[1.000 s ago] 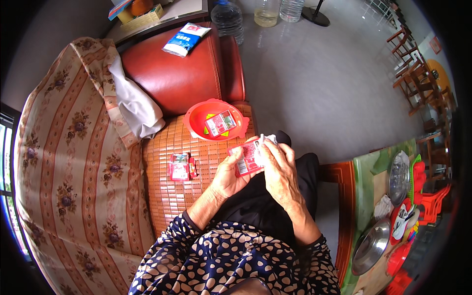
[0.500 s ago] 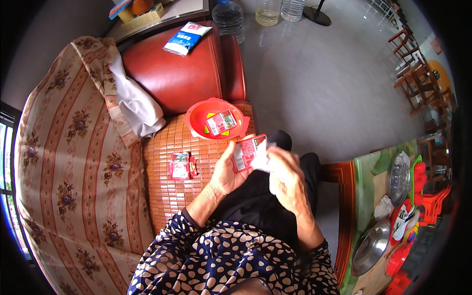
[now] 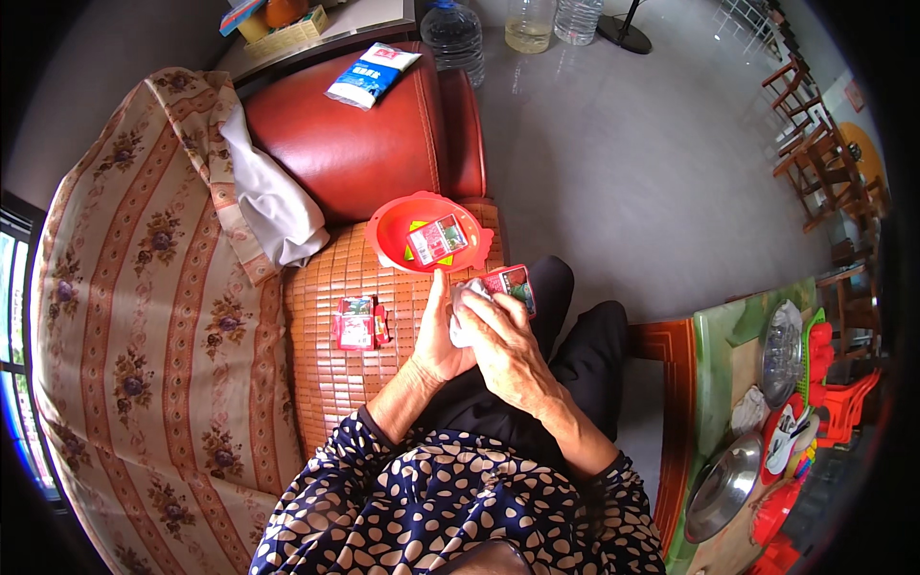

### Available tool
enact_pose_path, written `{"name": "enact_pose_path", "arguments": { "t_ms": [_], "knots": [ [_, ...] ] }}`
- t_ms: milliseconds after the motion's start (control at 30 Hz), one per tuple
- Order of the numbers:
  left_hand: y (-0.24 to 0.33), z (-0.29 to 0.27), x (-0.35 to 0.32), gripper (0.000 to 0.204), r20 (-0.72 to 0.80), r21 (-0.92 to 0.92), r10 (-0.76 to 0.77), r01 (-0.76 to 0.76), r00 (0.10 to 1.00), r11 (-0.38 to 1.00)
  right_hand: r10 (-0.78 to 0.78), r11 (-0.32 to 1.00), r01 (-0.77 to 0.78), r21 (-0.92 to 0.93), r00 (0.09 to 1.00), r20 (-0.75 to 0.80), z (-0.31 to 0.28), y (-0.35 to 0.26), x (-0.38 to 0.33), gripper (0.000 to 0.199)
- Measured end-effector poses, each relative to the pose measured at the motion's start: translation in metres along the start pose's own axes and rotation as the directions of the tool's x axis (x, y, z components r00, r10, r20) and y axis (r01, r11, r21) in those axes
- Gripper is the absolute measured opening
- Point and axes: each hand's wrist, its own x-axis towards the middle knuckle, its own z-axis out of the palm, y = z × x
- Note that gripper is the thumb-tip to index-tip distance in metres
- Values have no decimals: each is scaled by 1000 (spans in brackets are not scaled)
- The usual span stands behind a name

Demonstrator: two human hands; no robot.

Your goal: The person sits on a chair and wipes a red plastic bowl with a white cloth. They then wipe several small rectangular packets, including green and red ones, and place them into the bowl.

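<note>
My left hand (image 3: 436, 335) and my right hand (image 3: 500, 335) meet over my lap, both gripping a small red packet (image 3: 511, 286) with a white torn part beside it. Just beyond my fingers sits a red plastic bowl (image 3: 388, 233) on the woven seat mat, holding another red packet (image 3: 438, 239) and yellow pieces. Two or three more red packets (image 3: 357, 323) lie on the mat to the left of my left hand.
A red leather armchair (image 3: 355, 144) with a floral cover (image 3: 144, 316) and white cloth (image 3: 273, 206). A blue and white bag (image 3: 372, 74) lies on the chair back. Bottles (image 3: 452, 34) stand on the grey floor. A green table (image 3: 728, 383) with metal bowls is at right.
My hands have shifted the red packet to the right and lower. My right hand has closed back over it, and white paper now shows between my fingers.
</note>
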Motion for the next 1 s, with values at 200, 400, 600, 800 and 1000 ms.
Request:
{"name": "enact_pose_path", "arguments": {
  "t_ms": [200,400,600,800,1000],
  "knots": [
    [6,1,0,59,-315,317,138,-34,939,948,-32,940,-15,340,991,133,-24,1,-15,40],
    [-1,0,2,49,-209,300,129,-63,969,952,53,990,-70,-123,990,-132,-29,16,7,40],
    [0,-21,4,50,-157,186,43,-13,987,982,8,983,-14,-184,999,-32,-9,3,-13,41],
    [-8,-17,6,53,-149,171,60,-34,987,985,8,977,-26,-212,996,-89,-11,8,-7,39],
    [-11,-2,4,53,-152,279,91,-45,984,959,115,933,-193,-305,960,-255,-19,32,5,39]
  ]
}}
